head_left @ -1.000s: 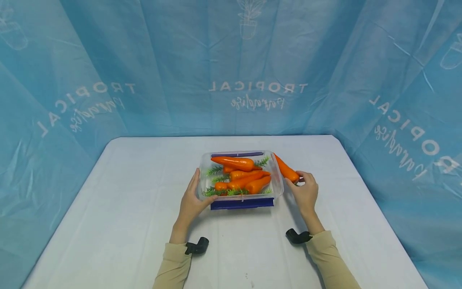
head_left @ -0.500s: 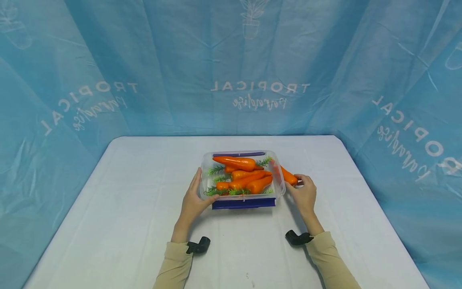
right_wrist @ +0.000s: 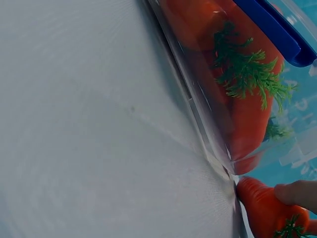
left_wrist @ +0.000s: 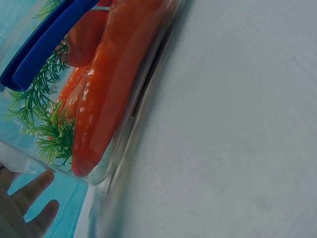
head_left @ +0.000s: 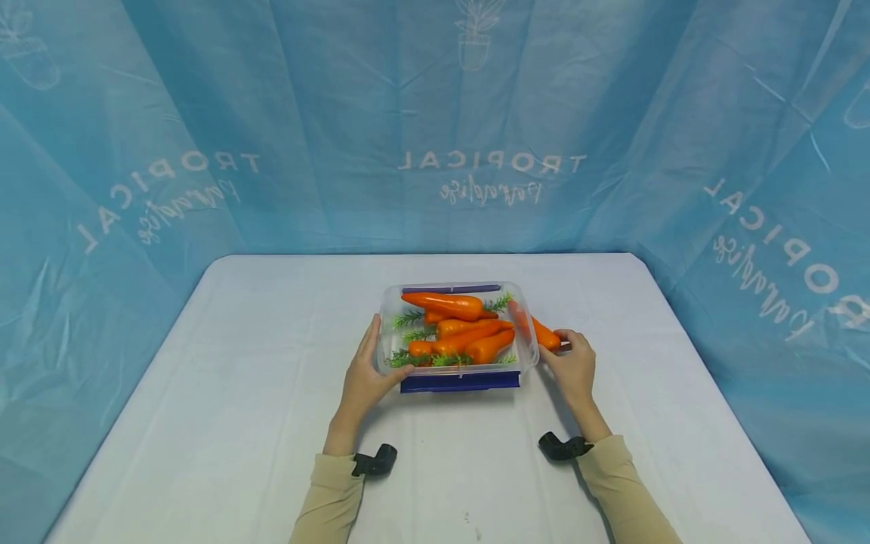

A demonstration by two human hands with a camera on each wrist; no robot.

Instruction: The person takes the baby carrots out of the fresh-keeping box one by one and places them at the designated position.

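Clear container (head_left: pixel 526 344), packed with orange carrots (head_left: pixel 462 336) and green tops, near mid-bench on the white cloth (head_left: pixel 238 378), blue clip (head_left: pixel 459 381) along the near edge and another (head_left: pixel 450 289) at the far edge. Left hand (head_left: pixel 363 378) flat against the container's left wall, fingers straight, thumb under the near corner. Right hand (head_left: pixel 574 366) just beside the right wall, fingertips curled round the thick end of a loose carrot (head_left: pixel 544 332) lying outside, tip pointing up along that wall; one fingertip (right_wrist: pixel 297 193) on its top in the right wrist view. Beige sleeves (head_left: pixel 329 499), black wrist mounts (head_left: pixel 374 461). Blue printed backdrop (head_left: pixel 204 151) behind.
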